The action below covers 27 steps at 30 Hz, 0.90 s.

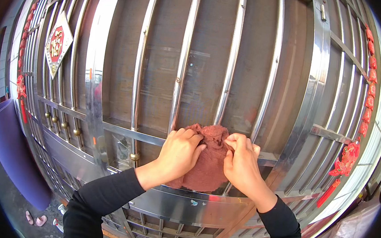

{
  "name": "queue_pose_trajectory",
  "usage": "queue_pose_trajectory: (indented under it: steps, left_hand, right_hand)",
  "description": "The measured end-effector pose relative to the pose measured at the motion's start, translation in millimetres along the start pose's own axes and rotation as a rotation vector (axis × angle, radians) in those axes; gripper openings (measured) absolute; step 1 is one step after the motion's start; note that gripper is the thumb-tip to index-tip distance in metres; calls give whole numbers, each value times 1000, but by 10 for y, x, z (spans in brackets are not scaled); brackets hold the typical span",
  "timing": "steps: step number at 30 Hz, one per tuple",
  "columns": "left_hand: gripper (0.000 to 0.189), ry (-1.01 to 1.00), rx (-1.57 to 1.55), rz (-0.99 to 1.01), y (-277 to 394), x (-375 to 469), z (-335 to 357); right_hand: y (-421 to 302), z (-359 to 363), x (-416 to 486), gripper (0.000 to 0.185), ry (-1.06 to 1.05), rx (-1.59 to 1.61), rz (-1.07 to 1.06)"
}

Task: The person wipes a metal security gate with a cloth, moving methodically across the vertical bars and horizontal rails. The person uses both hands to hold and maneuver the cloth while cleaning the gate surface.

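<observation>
A reddish-brown cloth [208, 170] hangs bunched over the horizontal rail [132, 134] of a stainless steel barred door. My left hand [183, 152] grips the cloth's upper left side, fingers curled over it near a vertical bar [184, 61]. At the cloth's upper right edge, my right hand [242, 160] pinches it between thumb and fingers. Another vertical bar [231, 65] runs down behind the top of the cloth, between my hands. The part of the rail behind the cloth and hands is hidden.
A diamond-shaped red and gold ornament [58, 45] is on the left bars. Red hanging decorations [345, 159] flank the door. A rolled purple mat [16, 155] stands at left, with pink slippers [41, 220] and spray bottles [57, 224] on the floor. Plastic-wrapped items [346, 232] lie lower right.
</observation>
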<state>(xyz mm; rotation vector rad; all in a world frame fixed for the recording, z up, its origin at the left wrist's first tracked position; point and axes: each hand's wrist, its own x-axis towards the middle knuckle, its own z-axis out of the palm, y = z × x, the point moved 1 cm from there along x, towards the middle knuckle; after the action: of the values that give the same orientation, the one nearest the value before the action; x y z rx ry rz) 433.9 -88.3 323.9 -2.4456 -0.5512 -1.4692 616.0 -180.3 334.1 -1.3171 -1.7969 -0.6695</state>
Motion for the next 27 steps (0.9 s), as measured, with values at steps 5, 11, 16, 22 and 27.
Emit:
queue_pose_trajectory:
  steps: [5, 11, 16, 22, 27]
  left_hand:
    - [42, -58, -157, 23, -140, 42, 19]
    - [43, -44, -168, 8, -187, 55, 96]
    - [40, -39, -82, -21, -174, 41, 43]
    - [42, -34, -111, 3, -127, 34, 98]
    - [42, -48, -124, -40, -144, 4, 80]
  right_hand:
    - [71, 254, 130, 51, -85, 297, 193]
    - [86, 379, 194, 60, -44, 58, -6]
    - [72, 225, 184, 54, -95, -158, -111]
    - [69, 286, -3, 56, 45, -97, -66]
    - [78, 396, 67, 67, 45, 144, -33]
